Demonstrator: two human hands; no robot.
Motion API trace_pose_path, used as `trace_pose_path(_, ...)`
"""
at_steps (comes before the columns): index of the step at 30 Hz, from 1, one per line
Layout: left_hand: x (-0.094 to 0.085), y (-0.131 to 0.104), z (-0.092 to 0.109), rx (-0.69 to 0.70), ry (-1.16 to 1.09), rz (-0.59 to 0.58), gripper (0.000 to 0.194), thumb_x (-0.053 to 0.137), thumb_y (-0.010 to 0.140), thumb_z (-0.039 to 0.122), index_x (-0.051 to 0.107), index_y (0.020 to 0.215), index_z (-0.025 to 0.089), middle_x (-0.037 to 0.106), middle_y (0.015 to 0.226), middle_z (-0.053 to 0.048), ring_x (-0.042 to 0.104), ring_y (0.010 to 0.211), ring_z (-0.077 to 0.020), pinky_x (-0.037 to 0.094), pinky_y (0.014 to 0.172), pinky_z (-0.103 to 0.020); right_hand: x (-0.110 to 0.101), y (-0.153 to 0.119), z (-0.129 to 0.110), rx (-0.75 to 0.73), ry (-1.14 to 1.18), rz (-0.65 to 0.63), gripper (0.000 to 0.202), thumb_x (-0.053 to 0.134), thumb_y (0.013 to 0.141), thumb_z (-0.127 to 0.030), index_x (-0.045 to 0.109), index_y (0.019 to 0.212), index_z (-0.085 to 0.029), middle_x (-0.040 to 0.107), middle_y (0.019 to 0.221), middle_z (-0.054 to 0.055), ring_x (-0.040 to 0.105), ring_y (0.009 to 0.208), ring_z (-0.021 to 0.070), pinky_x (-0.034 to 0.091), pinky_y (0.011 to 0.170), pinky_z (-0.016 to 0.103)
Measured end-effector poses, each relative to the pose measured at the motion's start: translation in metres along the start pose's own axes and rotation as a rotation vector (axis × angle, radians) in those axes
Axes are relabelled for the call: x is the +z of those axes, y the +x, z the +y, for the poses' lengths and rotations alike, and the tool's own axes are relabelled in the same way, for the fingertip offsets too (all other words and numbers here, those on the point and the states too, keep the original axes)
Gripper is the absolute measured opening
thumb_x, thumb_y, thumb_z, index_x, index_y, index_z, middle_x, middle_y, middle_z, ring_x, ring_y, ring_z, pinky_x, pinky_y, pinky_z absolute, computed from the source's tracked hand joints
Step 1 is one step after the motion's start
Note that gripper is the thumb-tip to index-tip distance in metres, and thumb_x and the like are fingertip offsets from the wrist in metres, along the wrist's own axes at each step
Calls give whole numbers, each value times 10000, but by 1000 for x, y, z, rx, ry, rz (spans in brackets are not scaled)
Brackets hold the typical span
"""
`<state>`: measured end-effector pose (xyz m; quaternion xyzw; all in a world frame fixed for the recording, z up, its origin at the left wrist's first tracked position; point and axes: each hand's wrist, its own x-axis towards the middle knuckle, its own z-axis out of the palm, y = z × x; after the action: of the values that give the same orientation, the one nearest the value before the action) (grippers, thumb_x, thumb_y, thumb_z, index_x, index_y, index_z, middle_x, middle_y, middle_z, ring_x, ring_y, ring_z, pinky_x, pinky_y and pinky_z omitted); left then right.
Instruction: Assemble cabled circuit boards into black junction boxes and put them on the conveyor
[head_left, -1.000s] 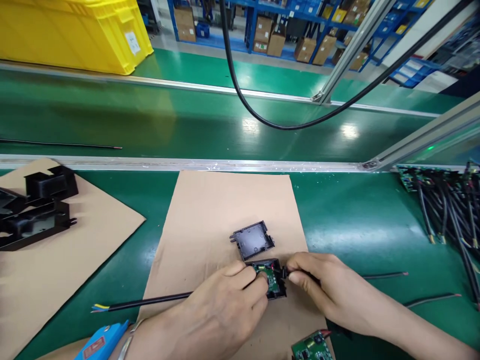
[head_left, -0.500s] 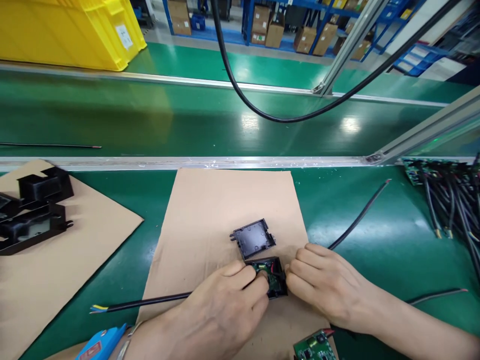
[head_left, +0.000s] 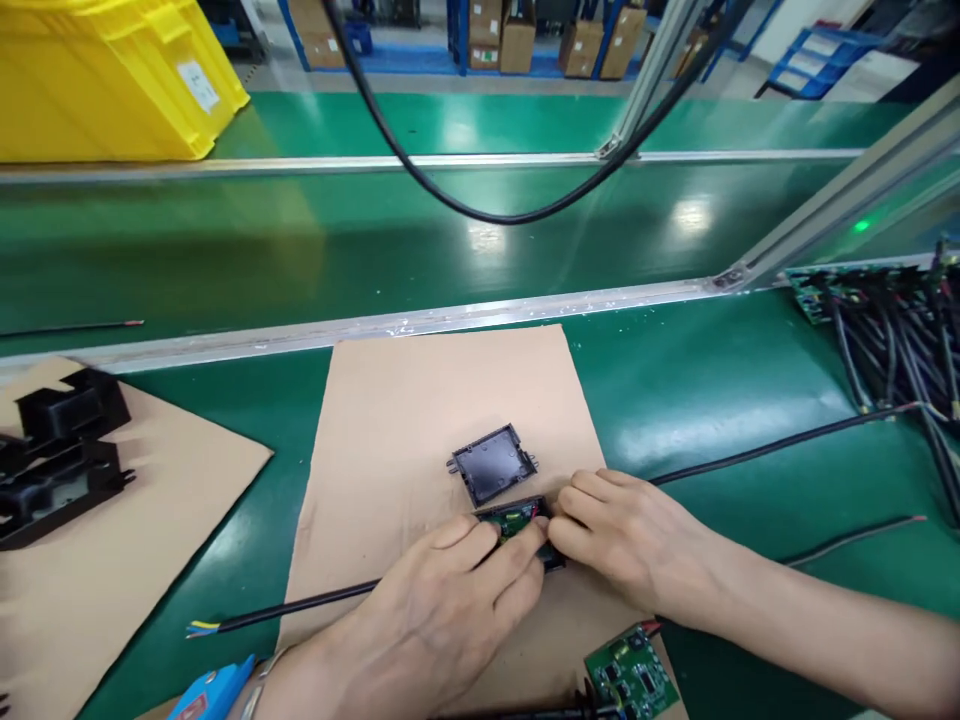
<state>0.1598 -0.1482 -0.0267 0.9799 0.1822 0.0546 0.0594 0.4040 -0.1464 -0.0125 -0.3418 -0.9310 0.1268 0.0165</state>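
A small black plastic case [head_left: 556, 560] with a green circuit board [head_left: 514, 520] inside lies on the cardboard, partly covered by my fingers. My left hand [head_left: 457, 600] grips it from the near left, its index finger reaching over the board toward the right end. At that right end, my right hand [head_left: 611, 530] is closed in a pinch on a black cable [head_left: 765, 448] where it meets the case. Another black cable [head_left: 300, 605] with stripped coloured wires runs out left from beneath my left hand. Just beyond the case rests a black cover [head_left: 493, 466], inner side up.
A second circuit board [head_left: 631, 672] sits near the cardboard sheet's [head_left: 420, 400] front right corner. Black housings [head_left: 71, 410] stand on cardboard at left. Boards with bundled cables [head_left: 892, 340] lie at right. A cable [head_left: 510, 217] hangs across the top; a yellow bin [head_left: 97, 90] stands behind.
My left index finger has stretched further right across the board. The cable from my right hand has swung down toward the right. The whole view has shifted slightly.
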Motion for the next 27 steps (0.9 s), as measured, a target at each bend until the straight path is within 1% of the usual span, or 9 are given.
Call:
trace_pose_path(4, -2, 2, -1, 18, 24, -20, 389, 418, 958, 189, 514, 1332, 143, 486, 1445, -88, 540, 1010, -214, 403, 866, -345, 6, -7, 5, 55, 119, 145, 252, 373, 938, -66, 597, 877, -162, 552, 834, 57, 465, 759, 185, 390, 670, 311)
trace_pose_path(8, -7, 7, 2, 33, 151, -78, 489, 406, 939, 169, 417, 1413, 49, 567, 1331, -169, 552, 953, -226, 417, 852, -355, 15, -10, 6, -53, 21, 319, 294, 353, 972, -86, 624, 873, -138, 583, 794, 62, 473, 718, 186, 376, 641, 325)
trace_pose_path(12, -12, 9, 8, 44, 249, -46, 557, 408, 878, 120, 384, 1408, -49, 637, 1180, -208, 568, 855, -237, 431, 811, -383, 21, -10, 5, -115, -34, 407, 291, 364, 985, -102, 641, 894, -115, 613, 797, 79, 504, 723, 184, 360, 622, 332)
trace_pose_path(14, -13, 8, 10, 52, 292, -26, 528, 400, 876, 104, 422, 1380, -52, 629, 1209, -215, 582, 935, -262, 431, 831, -393, 23, -9, 5, -94, -38, 426, 321, 339, 988, -99, 646, 894, -111, 616, 787, 86, 510, 719, 187, 366, 625, 338)
trace_pose_path(17, -10, 5, 10, 48, 266, -3, 447, 385, 923, 127, 492, 1344, 22, 599, 1305, -179, 566, 1075, -281, 426, 880, -393, 28, -9, 6, -71, -19, 451, 316, 341, 978, -86, 644, 891, -112, 626, 803, 92, 512, 721, 192, 378, 637, 345)
trace_pose_path(19, -6, 4, 8, 56, 205, 19, 406, 386, 950, 160, 528, 1318, 65, 582, 1344, -152, 564, 1087, -276, 429, 891, -384, 31, -10, 7, -81, -2, 477, 276, 371, 963, -74, 640, 911, -107, 633, 818, 94, 517, 727, 192, 382, 639, 345)
trace_pose_path(23, 0, 3, 3, 66, 134, 109, 361, 403, 951, 169, 576, 1252, 69, 583, 1342, -165, 566, 1059, -265, 435, 888, -375, 31, -12, 8, -130, 26, 501, 255, 381, 957, -75, 636, 967, -79, 647, 849, 108, 523, 733, 195, 384, 636, 352)
trace_pose_path(25, -2, 4, 4, 58, 134, 89, 354, 410, 949, 167, 582, 1244, 76, 577, 1351, -163, 562, 1063, -267, 438, 886, -375, 30, -12, 8, -126, 37, 478, 275, 364, 958, -75, 639, 970, -77, 651, 855, 113, 524, 738, 200, 382, 635, 357)
trace_pose_path(27, -6, 6, 5, 40, 143, 33, 358, 409, 951, 171, 578, 1256, 89, 555, 1379, -155, 568, 1044, -266, 445, 882, -380, 29, -10, 8, -90, 61, 436, 297, 352, 946, -59, 647, 935, -95, 646, 836, 106, 521, 731, 199, 375, 626, 354)
